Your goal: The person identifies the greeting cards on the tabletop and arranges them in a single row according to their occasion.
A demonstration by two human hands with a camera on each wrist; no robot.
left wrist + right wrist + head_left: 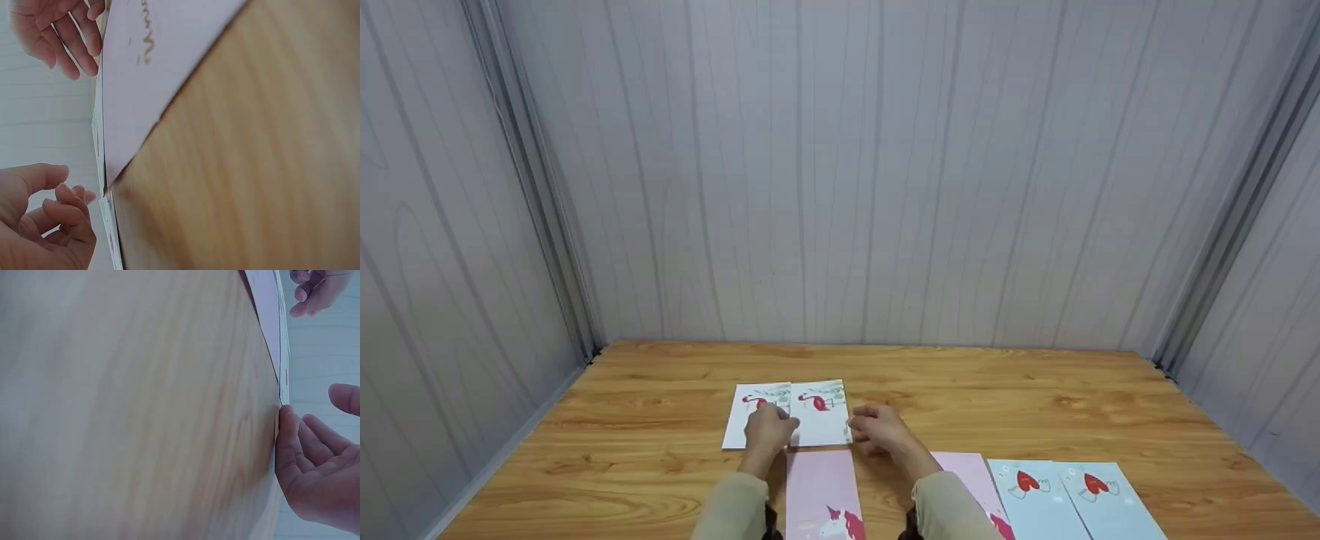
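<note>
Two white cards printed with a red flamingo lie side by side on the wooden table, the left flamingo card meeting the right flamingo card along one edge. My left hand is over the left card's lower right part, hiding some of its print. In the left wrist view, its fingers curl loosely with nothing visible between thumb and fingers. My right hand is at the right card's right edge. The right wrist view shows its fingertips by the card edge, with the thumb held apart.
Just below the flamingo cards lies a pink unicorn card. Another pink unicorn card is partly hidden by the right forearm. Two pale blue cards with red hearts, a left one and a right one, lie farther right. Panel walls enclose the table.
</note>
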